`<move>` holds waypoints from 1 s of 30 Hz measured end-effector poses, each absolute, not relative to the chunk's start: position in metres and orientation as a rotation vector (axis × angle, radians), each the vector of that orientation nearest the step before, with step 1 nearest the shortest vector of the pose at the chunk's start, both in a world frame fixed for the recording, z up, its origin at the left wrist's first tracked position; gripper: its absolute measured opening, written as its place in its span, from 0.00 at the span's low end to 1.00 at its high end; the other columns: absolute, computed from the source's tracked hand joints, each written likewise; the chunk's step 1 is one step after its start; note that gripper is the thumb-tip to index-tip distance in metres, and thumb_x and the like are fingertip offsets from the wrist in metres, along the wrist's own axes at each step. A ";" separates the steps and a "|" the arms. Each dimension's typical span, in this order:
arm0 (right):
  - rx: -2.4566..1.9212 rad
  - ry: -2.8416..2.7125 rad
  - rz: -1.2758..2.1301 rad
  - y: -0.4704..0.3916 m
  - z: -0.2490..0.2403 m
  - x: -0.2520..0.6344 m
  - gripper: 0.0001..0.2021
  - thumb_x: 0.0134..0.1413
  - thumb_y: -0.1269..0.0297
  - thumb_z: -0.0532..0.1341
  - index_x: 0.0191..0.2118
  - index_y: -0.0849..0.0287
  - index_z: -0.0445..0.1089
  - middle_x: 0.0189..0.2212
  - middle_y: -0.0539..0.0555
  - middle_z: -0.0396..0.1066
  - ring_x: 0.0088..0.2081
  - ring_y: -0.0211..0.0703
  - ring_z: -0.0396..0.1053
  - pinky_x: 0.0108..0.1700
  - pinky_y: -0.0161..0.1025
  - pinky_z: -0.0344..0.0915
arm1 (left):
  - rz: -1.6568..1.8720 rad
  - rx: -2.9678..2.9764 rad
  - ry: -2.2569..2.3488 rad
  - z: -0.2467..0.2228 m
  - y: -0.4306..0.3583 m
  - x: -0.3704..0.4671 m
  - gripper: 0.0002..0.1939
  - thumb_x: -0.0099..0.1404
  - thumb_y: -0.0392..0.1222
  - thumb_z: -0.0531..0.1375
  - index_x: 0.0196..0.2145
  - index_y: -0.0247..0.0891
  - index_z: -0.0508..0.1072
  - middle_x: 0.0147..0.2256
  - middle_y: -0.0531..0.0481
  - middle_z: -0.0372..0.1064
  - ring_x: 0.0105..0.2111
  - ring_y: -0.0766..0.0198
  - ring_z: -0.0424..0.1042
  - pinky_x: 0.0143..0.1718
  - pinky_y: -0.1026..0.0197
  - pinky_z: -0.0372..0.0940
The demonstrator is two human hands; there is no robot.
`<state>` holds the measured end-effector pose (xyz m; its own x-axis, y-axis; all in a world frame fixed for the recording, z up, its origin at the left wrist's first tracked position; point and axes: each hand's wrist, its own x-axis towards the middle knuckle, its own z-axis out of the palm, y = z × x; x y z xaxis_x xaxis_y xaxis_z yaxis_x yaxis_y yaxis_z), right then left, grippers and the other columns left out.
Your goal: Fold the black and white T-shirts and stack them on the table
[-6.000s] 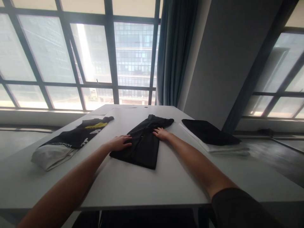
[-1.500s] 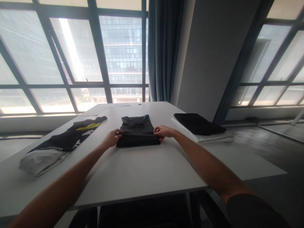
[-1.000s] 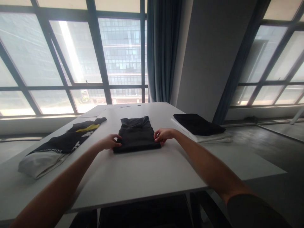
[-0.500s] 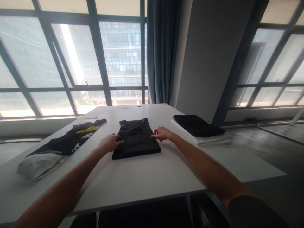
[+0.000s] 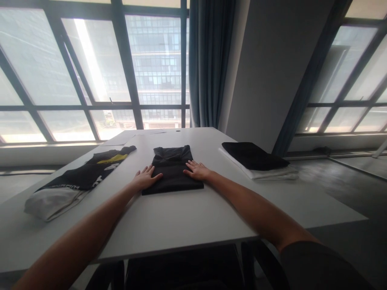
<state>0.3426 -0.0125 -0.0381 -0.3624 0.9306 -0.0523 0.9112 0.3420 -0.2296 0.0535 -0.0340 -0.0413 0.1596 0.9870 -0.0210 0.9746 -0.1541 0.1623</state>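
A black T-shirt (image 5: pixel 173 177) lies folded into a near-rectangle in the middle of the white table, its collar end pointing away from me. My left hand (image 5: pixel 146 177) rests on the shirt's left edge with fingers spread and the thumb reaching inward. On the opposite edge, my right hand (image 5: pixel 196 170) lies flat with its fingers stretched over the fabric. Neither hand grips anything.
On the white table (image 5: pixel 178 233), a black, yellow and grey garment (image 5: pixel 81 177) lies at the left. A stack at the right has folded black cloth (image 5: pixel 255 156) over folded white cloth (image 5: pixel 269 174). A dark chair (image 5: pixel 184 270) stands at the near edge.
Both hands have gone from holding the shirt's side edges between thumb and fingers to lying flat on top of it. The view has tilted slightly downward.
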 end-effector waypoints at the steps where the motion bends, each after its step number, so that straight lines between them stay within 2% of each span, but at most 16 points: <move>1: -1.731 -2.504 0.337 -0.013 -0.037 0.343 0.39 0.65 0.37 0.42 0.72 0.58 0.43 0.72 0.56 0.34 0.72 0.49 0.31 0.70 0.55 0.31 | 0.130 2.280 1.954 -0.041 -0.033 0.053 0.49 0.65 0.71 0.40 0.71 0.32 0.47 0.71 0.38 0.34 0.71 0.46 0.34 0.67 0.40 0.36; 6: -1.729 -2.533 0.352 -0.019 -0.027 0.343 0.39 0.64 0.37 0.43 0.72 0.56 0.45 0.72 0.56 0.36 0.72 0.52 0.34 0.69 0.56 0.33 | 0.098 2.306 1.951 -0.036 -0.039 0.055 0.47 0.65 0.71 0.41 0.70 0.34 0.51 0.71 0.38 0.37 0.70 0.44 0.39 0.66 0.38 0.41; 9: -1.690 -2.548 0.234 -0.024 -0.016 0.344 0.36 0.63 0.38 0.47 0.67 0.57 0.59 0.68 0.62 0.53 0.67 0.59 0.51 0.67 0.54 0.46 | 0.165 2.413 1.924 -0.028 -0.047 0.058 0.45 0.64 0.72 0.43 0.64 0.33 0.64 0.67 0.33 0.53 0.67 0.41 0.51 0.65 0.37 0.41; 11: -1.657 -2.503 0.125 -0.027 -0.012 0.345 0.33 0.64 0.39 0.47 0.59 0.59 0.69 0.60 0.65 0.65 0.60 0.60 0.62 0.62 0.51 0.55 | 0.290 2.487 1.913 -0.026 -0.049 0.059 0.42 0.64 0.72 0.44 0.56 0.34 0.72 0.59 0.32 0.65 0.61 0.40 0.61 0.64 0.39 0.43; 12: -1.639 -2.468 0.076 -0.028 -0.011 0.345 0.32 0.65 0.40 0.47 0.56 0.59 0.71 0.57 0.65 0.68 0.57 0.60 0.65 0.59 0.50 0.57 | 0.361 2.519 1.901 -0.026 -0.049 0.060 0.41 0.64 0.71 0.45 0.53 0.35 0.73 0.56 0.32 0.68 0.59 0.41 0.63 0.64 0.40 0.44; 14: -1.599 -2.416 -0.003 -0.027 -0.014 0.347 0.28 0.66 0.43 0.48 0.55 0.59 0.71 0.55 0.64 0.68 0.56 0.58 0.66 0.58 0.48 0.58 | 0.447 2.568 1.840 -0.029 -0.048 0.061 0.38 0.64 0.69 0.47 0.56 0.37 0.71 0.59 0.35 0.66 0.61 0.42 0.61 0.64 0.42 0.44; 18: -1.584 -2.445 0.016 -0.019 -0.028 0.352 0.26 0.67 0.49 0.51 0.63 0.56 0.64 0.64 0.60 0.59 0.64 0.54 0.57 0.64 0.47 0.53 | 0.247 2.509 1.707 -0.037 -0.042 0.059 0.41 0.65 0.68 0.44 0.67 0.42 0.57 0.70 0.42 0.45 0.69 0.48 0.43 0.66 0.42 0.38; 19: -1.608 -2.455 0.064 -0.017 -0.031 0.354 0.26 0.67 0.49 0.51 0.64 0.56 0.63 0.66 0.59 0.57 0.66 0.53 0.55 0.65 0.46 0.52 | 0.190 2.474 1.695 -0.037 -0.041 0.058 0.42 0.65 0.69 0.44 0.68 0.42 0.55 0.70 0.43 0.44 0.69 0.48 0.43 0.66 0.41 0.38; 21: -1.647 -2.464 0.148 -0.014 -0.032 0.356 0.27 0.67 0.48 0.50 0.65 0.56 0.62 0.68 0.58 0.54 0.67 0.52 0.52 0.66 0.46 0.50 | 0.169 2.452 1.682 -0.033 -0.041 0.056 0.43 0.64 0.70 0.46 0.68 0.42 0.57 0.69 0.42 0.47 0.68 0.46 0.48 0.65 0.42 0.42; 23: -1.638 -2.473 0.166 -0.013 -0.028 0.356 0.26 0.67 0.47 0.50 0.64 0.54 0.64 0.67 0.57 0.56 0.66 0.52 0.55 0.64 0.45 0.53 | 0.249 2.489 1.655 -0.024 -0.043 0.055 0.40 0.62 0.69 0.49 0.63 0.43 0.65 0.65 0.41 0.59 0.63 0.44 0.57 0.62 0.44 0.50; 26: -1.597 -2.473 0.121 -0.016 -0.016 0.356 0.24 0.67 0.45 0.49 0.53 0.54 0.74 0.56 0.58 0.70 0.56 0.53 0.67 0.56 0.42 0.60 | 0.401 2.507 1.660 -0.014 -0.047 0.055 0.29 0.64 0.66 0.51 0.47 0.45 0.78 0.48 0.43 0.76 0.50 0.47 0.70 0.53 0.49 0.60; 28: -1.588 -2.448 0.091 -0.019 -0.010 0.356 0.26 0.68 0.45 0.47 0.45 0.56 0.77 0.46 0.59 0.76 0.49 0.52 0.72 0.51 0.41 0.62 | 0.458 2.479 1.673 -0.012 -0.049 0.056 0.27 0.66 0.64 0.49 0.39 0.45 0.80 0.39 0.44 0.77 0.43 0.49 0.73 0.49 0.51 0.62; 30: -1.544 -2.435 0.053 -0.020 -0.009 0.357 0.25 0.68 0.46 0.47 0.44 0.57 0.77 0.44 0.58 0.76 0.47 0.50 0.72 0.51 0.40 0.62 | 0.530 2.501 1.612 -0.018 -0.048 0.055 0.26 0.66 0.62 0.50 0.42 0.45 0.79 0.41 0.44 0.77 0.46 0.50 0.73 0.50 0.51 0.63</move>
<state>0.3566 -0.0196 -0.0095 -0.4032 0.8938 0.1964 0.8845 0.4357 -0.1669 0.0546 -0.0476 -0.0176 0.3719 0.9004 0.2257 0.8588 -0.4261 0.2846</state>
